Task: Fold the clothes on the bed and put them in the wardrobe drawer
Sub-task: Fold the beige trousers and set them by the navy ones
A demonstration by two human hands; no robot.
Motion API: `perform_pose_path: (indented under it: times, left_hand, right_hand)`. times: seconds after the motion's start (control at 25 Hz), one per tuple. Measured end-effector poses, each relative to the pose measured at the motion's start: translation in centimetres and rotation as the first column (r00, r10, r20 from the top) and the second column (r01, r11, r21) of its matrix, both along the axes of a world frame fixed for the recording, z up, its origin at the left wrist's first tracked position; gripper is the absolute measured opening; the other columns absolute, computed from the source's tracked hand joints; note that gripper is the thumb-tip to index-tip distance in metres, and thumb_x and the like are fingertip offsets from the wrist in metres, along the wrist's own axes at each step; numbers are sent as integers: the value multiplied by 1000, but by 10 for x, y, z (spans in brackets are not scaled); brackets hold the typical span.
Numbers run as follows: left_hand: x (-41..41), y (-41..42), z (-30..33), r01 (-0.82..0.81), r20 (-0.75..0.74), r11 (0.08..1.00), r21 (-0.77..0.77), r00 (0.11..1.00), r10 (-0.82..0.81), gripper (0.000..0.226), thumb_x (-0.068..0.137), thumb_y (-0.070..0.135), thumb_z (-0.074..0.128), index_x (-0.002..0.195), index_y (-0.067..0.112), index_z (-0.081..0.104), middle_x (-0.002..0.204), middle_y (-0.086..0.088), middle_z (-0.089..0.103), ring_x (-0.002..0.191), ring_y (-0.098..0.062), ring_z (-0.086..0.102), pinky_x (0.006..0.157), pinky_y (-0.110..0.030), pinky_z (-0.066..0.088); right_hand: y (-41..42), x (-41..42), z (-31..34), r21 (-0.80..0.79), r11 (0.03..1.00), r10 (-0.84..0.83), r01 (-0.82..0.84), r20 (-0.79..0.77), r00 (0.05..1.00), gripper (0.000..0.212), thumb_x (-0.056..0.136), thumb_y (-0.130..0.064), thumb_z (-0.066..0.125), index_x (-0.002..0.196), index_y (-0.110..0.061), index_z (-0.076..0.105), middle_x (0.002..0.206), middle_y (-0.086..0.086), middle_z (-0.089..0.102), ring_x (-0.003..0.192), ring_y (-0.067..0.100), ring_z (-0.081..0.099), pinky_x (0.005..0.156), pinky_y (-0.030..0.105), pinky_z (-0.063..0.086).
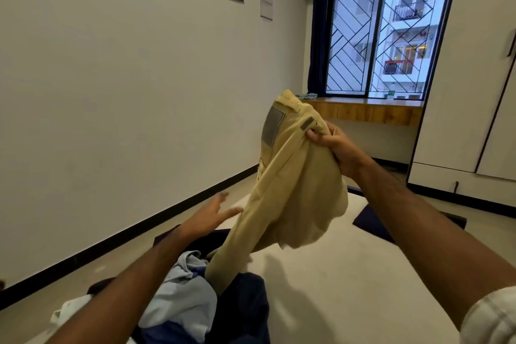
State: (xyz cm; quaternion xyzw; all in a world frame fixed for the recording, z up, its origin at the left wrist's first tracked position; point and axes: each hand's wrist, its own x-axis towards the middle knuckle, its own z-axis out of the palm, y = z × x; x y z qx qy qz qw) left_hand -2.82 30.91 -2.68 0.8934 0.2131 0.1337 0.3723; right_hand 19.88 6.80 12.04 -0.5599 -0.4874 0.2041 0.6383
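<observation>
Right hand [339,145] grips tan trousers [282,190] (grey waistband patch); left hand [212,216] fingers spread.

Cream-covered bed [349,282], heap of clothes at its near left: light blue garment [181,301], dark navy garment [245,307], white cloth [72,313]

tan trousers [293,176]: matt woven cloth, soft and creased, with a dull grey leather-like patch [273,130] stitched at the waistband. below the trousers, a pale blue garment [181,296] of thin crumpled cloth beside a dark navy garment [245,307] of heavier matt cloth, both on the bed sheet [349,288], smooth off-white cloth. beyond the trousers, window ledge [371,109] of wood-grain board with slight sheen; wall [125,92] left of them matt painted, carrying paper sheets [266,1].
</observation>
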Motion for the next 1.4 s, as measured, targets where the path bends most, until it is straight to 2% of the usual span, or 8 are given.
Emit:
perform_pose_path:
  times: [0.12,0.2,0.32,0.48,0.68,0.88,1.04,1.4]
  left_hand:
    - [25,-23,19,64,-123,967,-248,988,-97,113,49,98,57,138,30,44,141,-2,48,122,-18,53,111,-42,41]
    - [33,-44,15,82,-203,934,-347,966,-160,80,51,83,75,105,27,55,105,2,57,93,-8,57,101,-31,49]
    - [50,-66,5,154,93,837,-525,988,-123,6,98,12,59,100,16,63,98,-4,67,89,-16,66,90,-35,57]
    - [70,-51,48,44,488,889,-457,848,208,36,78,15,83,111,11,68,105,-12,72,97,-27,71,74,-32,59]
    - [86,-50,91,-92,712,944,-317,634,301,12,89,23,74,98,18,68,96,-2,70,92,-18,67,82,-32,55]
    - [89,-34,102,-136,756,932,-335,551,353,14,95,26,68,103,15,68,96,2,68,92,-14,63,88,-33,55]
    - [82,-17,127,-207,758,950,-233,574,311,10,95,24,64,96,14,65,91,1,66,85,-11,59,79,-32,49]
    - [139,-71,370,1,905,997,-77,420,69,10,98,15,55,100,17,65,96,-1,67,88,-15,63,83,-33,56]
  right_hand:
    - [-17,-4,18,-49,984,171,-170,28,985,44,77,-25,74,119,-18,62,107,1,73,99,20,70,82,33,59]
    - [-27,-4,30,-42,978,205,-203,49,978,45,79,-25,73,121,-16,60,109,2,72,100,20,70,84,35,59]
    - [-40,14,33,-77,993,95,-89,78,992,41,83,-17,66,124,-16,62,115,6,70,107,27,68,89,41,58]
    - [-64,40,10,-408,912,63,46,250,966,47,79,-7,77,123,-17,64,118,9,69,115,32,65,93,40,58]
    - [-80,39,-75,-694,715,142,87,266,953,36,88,-5,74,117,-26,68,114,0,73,111,19,67,97,37,56]
    - [-84,57,-76,-314,899,-247,304,209,946,25,103,-15,55,125,-21,66,120,5,70,110,20,68,98,42,56]
    - [-85,90,-29,-17,735,-676,677,53,735,21,103,-12,52,120,-20,61,115,8,63,110,24,61,97,44,52]
    - [-90,104,83,255,531,-773,808,-246,585,17,101,-15,58,115,-14,67,105,3,68,103,25,65,95,42,53]
